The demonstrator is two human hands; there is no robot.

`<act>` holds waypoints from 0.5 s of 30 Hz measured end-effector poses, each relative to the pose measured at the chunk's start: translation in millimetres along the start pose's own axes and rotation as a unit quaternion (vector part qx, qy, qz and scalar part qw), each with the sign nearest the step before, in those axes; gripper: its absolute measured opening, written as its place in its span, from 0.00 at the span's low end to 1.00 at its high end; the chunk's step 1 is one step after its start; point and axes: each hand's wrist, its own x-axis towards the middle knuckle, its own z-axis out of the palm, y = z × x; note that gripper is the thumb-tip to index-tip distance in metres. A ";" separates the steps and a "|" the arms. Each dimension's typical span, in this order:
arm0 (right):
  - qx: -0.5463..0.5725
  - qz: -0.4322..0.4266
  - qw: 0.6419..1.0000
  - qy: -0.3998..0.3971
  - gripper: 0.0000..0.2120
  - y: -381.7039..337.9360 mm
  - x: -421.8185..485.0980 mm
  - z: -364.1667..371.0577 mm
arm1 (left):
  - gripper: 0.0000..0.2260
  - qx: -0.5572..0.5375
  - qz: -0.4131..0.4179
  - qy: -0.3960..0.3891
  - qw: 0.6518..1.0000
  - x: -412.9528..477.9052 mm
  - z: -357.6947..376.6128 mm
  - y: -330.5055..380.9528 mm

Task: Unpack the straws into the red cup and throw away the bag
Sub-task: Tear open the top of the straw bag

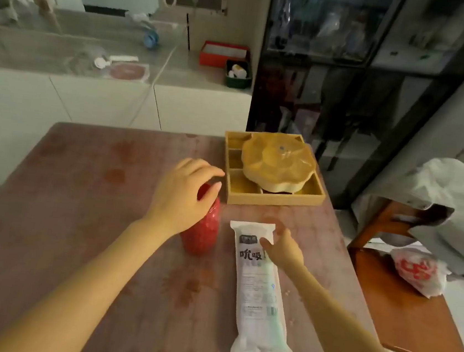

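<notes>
A red cup (202, 234) stands upright near the middle of the brown table (76, 216). My left hand (185, 191) is curled over its rim, fingers touching the top. To the right of the cup a long white bag of straws (257, 297) lies flat and sealed, with dark lettering near its far end. My right hand (283, 247) rests on the bag's far end, fingers spread over its right edge; whether it grips the bag is unclear.
A wooden compartment tray (291, 201) with a yellow flower-shaped lidded box (278, 161) sits at the table's far right. A wooden chair (412, 312) on the right holds a red-and-white plastic bag (416, 272) and grey cloth. White cabinets and a dark glass cabinet stand behind.
</notes>
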 end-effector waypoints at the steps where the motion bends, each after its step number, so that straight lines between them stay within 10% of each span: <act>1: 0.027 0.040 0.999 -0.021 0.32 2.3 6.8 3.7 | 0.12 0.000 -0.009 0.006 1.000 0.7 4.8 -4.2; 5: 0.105 0.141 0.982 -0.076 0.34 2.9 22.3 13.1 | 0.10 0.006 -0.066 0.009 0.998 1.7 16.7 -14.4; 10: 0.209 0.167 0.960 -0.083 0.13 3.1 32.0 14.2 | 0.06 0.009 -0.078 0.006 0.997 12.3 29.4 -16.2; 15: 0.253 0.062 0.965 0.026 0.08 -10.2 8.7 -14.5 | 0.03 -0.082 -0.157 -0.032 0.984 12.8 49.0 15.9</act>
